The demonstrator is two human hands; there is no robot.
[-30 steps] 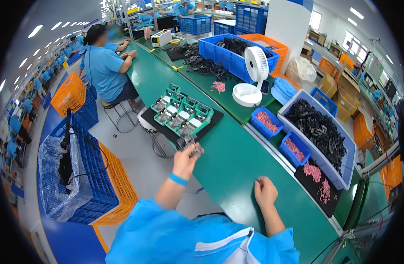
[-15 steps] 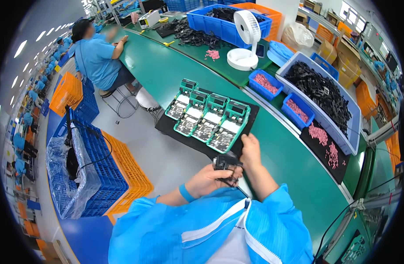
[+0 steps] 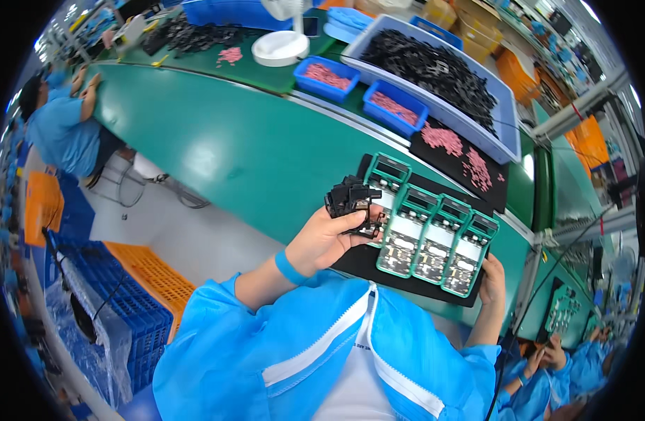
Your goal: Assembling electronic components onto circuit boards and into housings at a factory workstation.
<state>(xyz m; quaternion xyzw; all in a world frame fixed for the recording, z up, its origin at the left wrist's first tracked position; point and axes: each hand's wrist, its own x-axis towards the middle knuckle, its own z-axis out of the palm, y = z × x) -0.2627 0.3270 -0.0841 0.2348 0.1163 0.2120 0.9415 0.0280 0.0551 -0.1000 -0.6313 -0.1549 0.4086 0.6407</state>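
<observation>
My left hand (image 3: pixel 326 238) is closed around a bunch of small black plastic parts (image 3: pixel 352 203), held up over the left end of a black mat (image 3: pixel 364 263). Lying side by side on that mat are several green phone-shaped frames (image 3: pixel 435 242) with circuit boards showing inside. The leftmost frame is partly hidden by the black parts and my fingers. My right hand (image 3: pixel 492 284) grips the mat's right edge, close beside the rightmost frame; some of its fingers are out of sight.
Beyond the mat, a second black mat (image 3: pixel 501 193) carries loose pink pieces (image 3: pixel 443 139). Two blue trays (image 3: pixel 368 105) of pink pieces and a big pale bin (image 3: pixel 508 144) of black parts stand behind. A white fan (image 3: pixel 280 49) is farther left. Co-workers sit at left and lower right.
The mat with the green frames has slid right along the green table, my right hand at its edge. My left hand has risen with the black parts. The view has turned right.
</observation>
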